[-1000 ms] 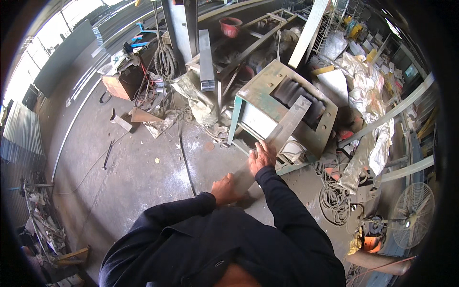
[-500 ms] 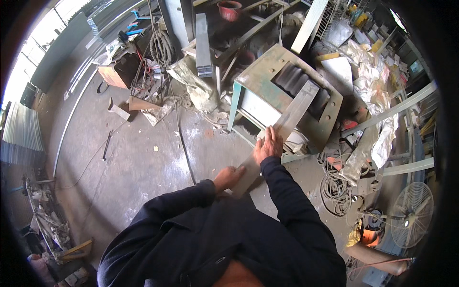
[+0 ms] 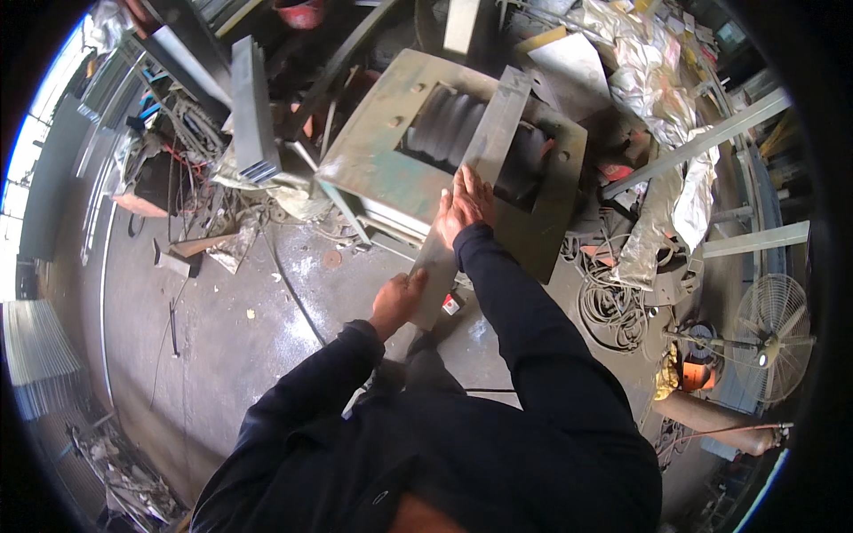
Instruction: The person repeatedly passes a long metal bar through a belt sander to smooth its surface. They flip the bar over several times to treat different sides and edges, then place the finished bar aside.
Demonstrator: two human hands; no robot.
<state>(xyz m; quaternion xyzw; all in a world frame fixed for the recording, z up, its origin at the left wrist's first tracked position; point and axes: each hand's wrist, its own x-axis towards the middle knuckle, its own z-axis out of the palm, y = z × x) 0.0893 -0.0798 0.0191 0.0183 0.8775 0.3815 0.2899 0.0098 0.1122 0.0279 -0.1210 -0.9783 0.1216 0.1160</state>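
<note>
strip (image 3: 487, 133) laid across green machine (image 3: 373, 164), far end over its rollers (image 3: 449, 124) | my right hand (image 3: 464, 202) flat on it, my left hand (image 3: 397, 299) gripping near end | feeding looks just begun, most length left

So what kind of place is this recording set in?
Most likely a metal fabrication workshop. The hands, left and right, hold a long metal strip over a green roller machine; steel channels, coiled cables and a pedestal fan surround it.
</note>
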